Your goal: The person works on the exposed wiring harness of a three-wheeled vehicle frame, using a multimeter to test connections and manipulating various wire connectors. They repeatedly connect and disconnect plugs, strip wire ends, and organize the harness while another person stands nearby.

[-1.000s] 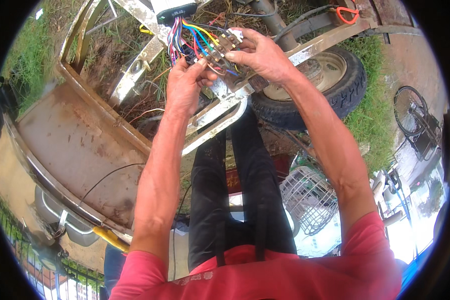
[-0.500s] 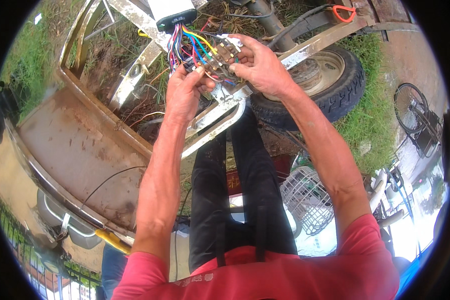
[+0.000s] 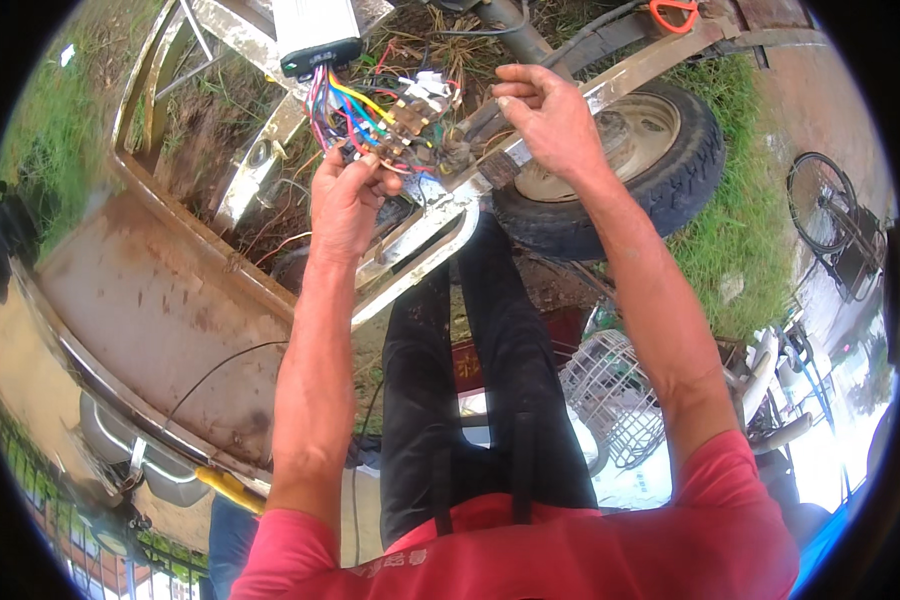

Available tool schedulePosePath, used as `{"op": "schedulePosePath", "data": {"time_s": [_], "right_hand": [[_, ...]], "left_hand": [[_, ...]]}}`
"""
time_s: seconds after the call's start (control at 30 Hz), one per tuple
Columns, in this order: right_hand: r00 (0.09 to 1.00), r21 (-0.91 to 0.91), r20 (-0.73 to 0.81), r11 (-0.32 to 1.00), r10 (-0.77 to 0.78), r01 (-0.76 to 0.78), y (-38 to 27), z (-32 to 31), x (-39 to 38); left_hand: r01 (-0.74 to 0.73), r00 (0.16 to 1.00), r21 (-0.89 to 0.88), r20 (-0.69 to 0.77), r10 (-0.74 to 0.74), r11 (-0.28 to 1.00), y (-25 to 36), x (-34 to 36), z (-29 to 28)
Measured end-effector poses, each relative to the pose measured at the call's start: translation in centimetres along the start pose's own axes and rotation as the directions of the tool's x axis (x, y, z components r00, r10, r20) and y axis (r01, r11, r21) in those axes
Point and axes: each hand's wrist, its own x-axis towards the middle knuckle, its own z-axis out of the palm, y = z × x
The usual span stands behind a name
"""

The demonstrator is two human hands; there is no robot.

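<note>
One bundle of thin, plastic-coated wires point(image 3: 342, 100) hangs at the upper centre of the frame, red, blue, yellow, white and darker strands too tangled to count. They come out of the black end of one smooth, silver, block-shaped metal box point(image 3: 317, 25) at the top. The left hand point(image 3: 346, 215) is at the lower edge of the bundle, its fingers narrow, pinching wires between thumb and fingertips. The right hand point(image 3: 560, 125) is apart from the bundle, near upper centre-right, its fingers loosely bent with a narrow gap and nothing visible between them.

Just right of the bundle's middle lies a brown terminal piece point(image 3: 407, 117) with brassy tabs; above it, a cluster of glossy white connectors point(image 3: 428, 84), overlapping, so the number is unclear.

Below runs a metal frame point(image 3: 425, 237), its white paint chipped. One knobbly black rubber tyre point(image 3: 675, 205) sits right of centre, one flat, rust-stained metal panel point(image 3: 160, 310) at left, and one wire-mesh basket point(image 3: 615, 400) at lower right.
</note>
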Motion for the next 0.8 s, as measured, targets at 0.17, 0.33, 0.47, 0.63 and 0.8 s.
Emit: {"op": "schedulePosePath", "data": {"time_s": [0.17,0.33,0.47,0.63,0.8], "right_hand": [[0.969,-0.140,0.246,0.990,0.039,-0.004,0.7,-0.5,2.6],[0.860,0.159,0.446,0.924,0.246,-0.347,0.4,2.5,5.2],[0.872,0.228,0.442,0.914,0.210,-0.336,-0.1,2.7,5.3],[0.915,0.389,0.279,0.837,0.290,-0.384,0.8,1.3,3.2],[0.906,0.636,0.192,0.655,0.377,-0.407,1.2,1.0,-1.5]], "left_hand": [[0.006,1.000,-0.034,0.009,-0.006,0.999,0.0,-0.2,0.2],[-0.022,0.999,0.007,0.040,0.022,1.000,0.2,0.0,0.0],[-0.014,0.999,0.002,0.031,0.014,1.000,0.5,-0.1,0.3],[-0.021,1.000,0.030,-0.023,0.021,0.999,0.5,-0.4,0.3],[0.012,1.000,0.030,0.010,-0.012,0.999,0.2,-0.3,-0.7]]}}
